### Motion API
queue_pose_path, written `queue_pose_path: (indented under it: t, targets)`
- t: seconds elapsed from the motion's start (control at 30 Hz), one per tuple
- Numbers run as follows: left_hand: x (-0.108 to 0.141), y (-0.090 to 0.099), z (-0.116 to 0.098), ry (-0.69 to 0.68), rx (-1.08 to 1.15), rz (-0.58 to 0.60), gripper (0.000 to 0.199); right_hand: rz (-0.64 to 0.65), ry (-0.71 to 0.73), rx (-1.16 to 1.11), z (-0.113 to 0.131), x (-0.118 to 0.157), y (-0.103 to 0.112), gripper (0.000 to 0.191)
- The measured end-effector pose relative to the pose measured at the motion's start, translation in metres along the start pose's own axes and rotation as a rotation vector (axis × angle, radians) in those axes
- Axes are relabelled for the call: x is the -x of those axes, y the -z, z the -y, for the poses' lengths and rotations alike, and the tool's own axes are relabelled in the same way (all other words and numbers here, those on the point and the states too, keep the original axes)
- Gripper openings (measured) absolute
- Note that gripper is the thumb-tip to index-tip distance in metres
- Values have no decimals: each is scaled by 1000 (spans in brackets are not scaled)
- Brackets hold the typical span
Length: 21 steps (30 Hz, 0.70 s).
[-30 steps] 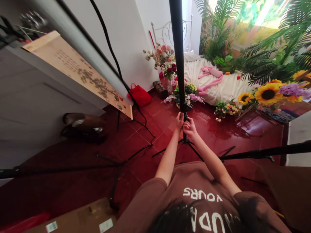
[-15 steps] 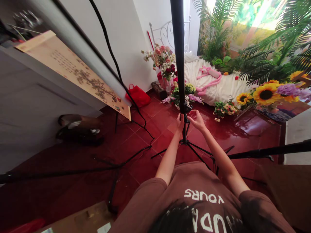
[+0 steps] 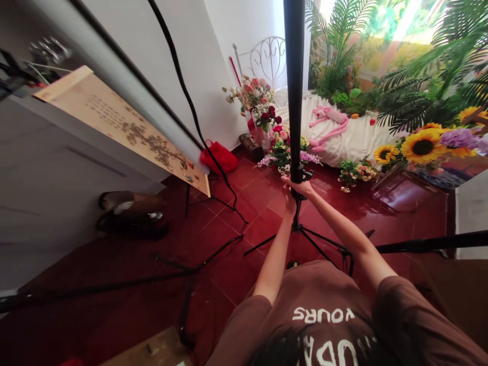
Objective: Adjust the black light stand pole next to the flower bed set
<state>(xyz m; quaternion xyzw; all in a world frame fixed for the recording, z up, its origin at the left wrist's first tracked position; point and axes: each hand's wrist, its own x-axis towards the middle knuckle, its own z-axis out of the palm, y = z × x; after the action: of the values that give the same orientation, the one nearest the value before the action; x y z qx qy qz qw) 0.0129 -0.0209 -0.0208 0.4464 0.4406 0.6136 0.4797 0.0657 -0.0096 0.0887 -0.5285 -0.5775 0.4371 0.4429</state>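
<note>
Though near flowers, hands clamped around the black pole, bare floor just left.

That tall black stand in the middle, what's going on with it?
Someone in a brown T-shirt grips the black tripod stand with both hands. The right hand is around the pole just below a black collar, with the left hand right beneath it. The stand is upright, its legs spread over the red tiled floor. Flowers lie beyond it.
</note>
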Motion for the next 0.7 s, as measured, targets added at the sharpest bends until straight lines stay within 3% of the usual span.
queue_pose_path:
  t: [0.17,0.37,0.5,0.7]
  targets:
    - [7,6,-2,12,-107,-78,81,4,92,-54,42,-12,7,40]
    - [-3,4,-24,-164,-138,-4,68,64,208,-74,81,-32,18,36]
    - [-17,-3,-33,-172,-66,51,68,110,244,-97,90,-30,20,34]
    - [-19,-6,-31,-153,-24,11,67,139,291,-65,88,-25,26,35]
